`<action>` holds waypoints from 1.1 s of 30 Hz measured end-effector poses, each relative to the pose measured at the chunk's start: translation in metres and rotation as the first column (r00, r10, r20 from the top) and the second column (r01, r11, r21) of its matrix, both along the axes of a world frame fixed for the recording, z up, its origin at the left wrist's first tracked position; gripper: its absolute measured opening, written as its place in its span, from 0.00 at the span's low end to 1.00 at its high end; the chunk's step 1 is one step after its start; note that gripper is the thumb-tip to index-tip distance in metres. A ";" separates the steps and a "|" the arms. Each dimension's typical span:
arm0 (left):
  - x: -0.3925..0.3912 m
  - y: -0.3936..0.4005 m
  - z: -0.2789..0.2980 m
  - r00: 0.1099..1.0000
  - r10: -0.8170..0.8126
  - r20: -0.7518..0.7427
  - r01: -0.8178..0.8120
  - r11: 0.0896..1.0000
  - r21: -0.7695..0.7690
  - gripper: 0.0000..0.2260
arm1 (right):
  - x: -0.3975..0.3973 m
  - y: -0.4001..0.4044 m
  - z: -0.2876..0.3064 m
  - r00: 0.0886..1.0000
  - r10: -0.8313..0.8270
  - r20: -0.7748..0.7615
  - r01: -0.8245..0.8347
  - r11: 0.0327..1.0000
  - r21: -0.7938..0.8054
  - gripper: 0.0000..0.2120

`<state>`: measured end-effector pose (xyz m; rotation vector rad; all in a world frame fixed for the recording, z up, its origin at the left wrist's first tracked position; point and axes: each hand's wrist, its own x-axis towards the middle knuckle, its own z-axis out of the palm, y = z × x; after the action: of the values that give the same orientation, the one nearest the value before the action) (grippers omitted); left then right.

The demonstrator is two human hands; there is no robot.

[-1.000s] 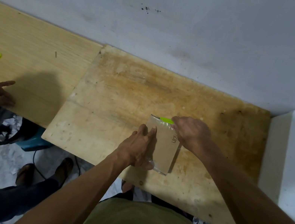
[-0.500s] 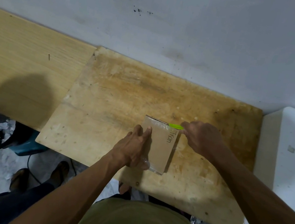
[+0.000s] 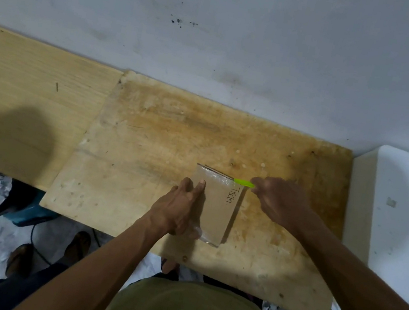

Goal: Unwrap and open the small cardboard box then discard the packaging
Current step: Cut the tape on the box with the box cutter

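Small flat brown cardboard box (image 3: 219, 212), wrapped in clear plastic film, lies on a stained, worn wooden board (image 3: 140, 171) near its front edge. Left hand (image 3: 178, 211) flat, fingers extended, pressing on the box's left side. Right hand (image 3: 279, 202) closed around a bright green cutter (image 3: 243, 182), its tip at the box's far right corner.

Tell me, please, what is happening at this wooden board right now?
A person is opening a small cardboard box that lies flat on the worn wooden board, wrapped in clear plastic. The left hand presses flat on the box's left side. The right hand holds a small green tool at the box's far right corner, apparently to slit the wrap. The box is not yet open.
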<state>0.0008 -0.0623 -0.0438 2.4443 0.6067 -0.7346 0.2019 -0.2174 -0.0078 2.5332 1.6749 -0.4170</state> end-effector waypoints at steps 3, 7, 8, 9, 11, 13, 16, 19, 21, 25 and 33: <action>-0.021 -0.004 -0.019 0.993 -0.091 -0.079 0.097 0.992 0.085 0.36 | 0.008 -0.017 -0.004 1.000 -0.008 0.015 0.008 1.000 -0.030 0.09; -0.054 -0.009 -0.035 0.999 0.028 -0.026 -0.026 0.995 0.093 0.39 | 0.004 -0.016 -0.006 0.997 -0.074 -0.022 0.074 0.997 0.003 0.11; -0.052 -0.010 -0.032 0.997 0.073 -0.003 -0.073 0.995 0.066 0.45 | 0.002 -0.012 -0.008 0.996 -0.089 -0.026 0.089 0.996 0.003 0.11; -0.047 -0.009 -0.029 0.994 0.109 0.023 -0.110 0.993 0.040 0.52 | 0.000 -0.009 -0.009 0.995 -0.099 -0.032 0.099 0.995 0.000 0.11; -0.031 -0.011 -0.020 0.985 0.147 0.092 -0.147 0.989 -0.006 0.60 | 0.000 -0.004 -0.008 0.989 -0.133 -0.065 0.133 0.991 -0.002 0.12; -0.017 -0.014 -0.011 0.989 0.106 0.101 -0.107 0.994 0.001 0.61 | 0.001 -0.004 -0.008 0.983 -0.157 -0.091 0.157 0.988 -0.012 0.13; -0.009 -0.017 -0.010 0.997 0.057 0.058 -0.059 0.998 0.026 0.58 | -0.001 -0.002 -0.009 0.986 -0.148 -0.076 0.147 0.989 -0.012 0.13; -0.007 -0.018 -0.019 0.996 0.064 0.064 -0.066 0.997 0.045 0.57 | -0.001 -0.003 -0.009 0.984 -0.146 -0.100 0.146 0.989 -0.004 0.13; -0.006 -0.019 -0.021 0.997 0.054 0.060 -0.057 0.997 0.047 0.56 | 0.001 -0.007 -0.008 0.982 -0.155 -0.108 0.155 0.988 -0.008 0.13; -0.008 -0.019 -0.024 0.999 0.032 -0.005 -0.032 0.997 0.064 0.53 | 0.008 -0.023 -0.007 0.967 -0.207 -0.148 0.207 0.978 -0.017 0.12; -0.009 -0.015 -0.021 0.999 0.050 0.008 -0.050 0.999 0.015 0.55 | 0.011 -0.039 -0.017 0.911 -0.340 -0.235 0.358 0.933 0.039 0.14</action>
<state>-0.0081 -0.0768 -0.0649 2.4354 0.6704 -0.7032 0.2134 -0.2564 -0.0246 2.9535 1.3124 -0.6989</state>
